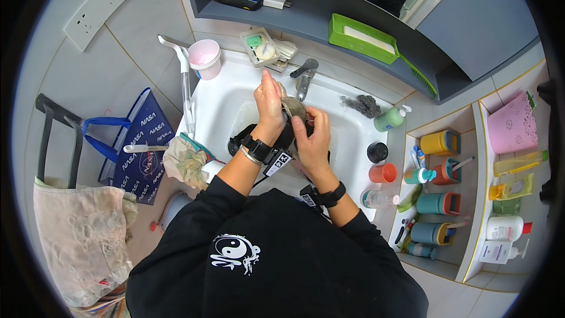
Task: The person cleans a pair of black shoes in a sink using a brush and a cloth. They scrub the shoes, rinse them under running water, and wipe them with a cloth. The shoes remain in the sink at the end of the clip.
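Observation:
My right hand grips a dark item with a rounded grey-brown end, possibly a shoe; I cannot tell its kind for sure. Against the left side of that end lies my left hand, its fingers stretched towards the tap and its thumb out of sight. Black material sits below in the white washbasin, partly covered by my forearms. Just beyond my hands stands the grey tap. Both wrists wear black straps with small printed tags.
A pink-white tub and soap box stand at the back rim. Dark scrubbing wool, a green pump bottle, a black lid and an orange cup line the right. Left hangs a blue bag.

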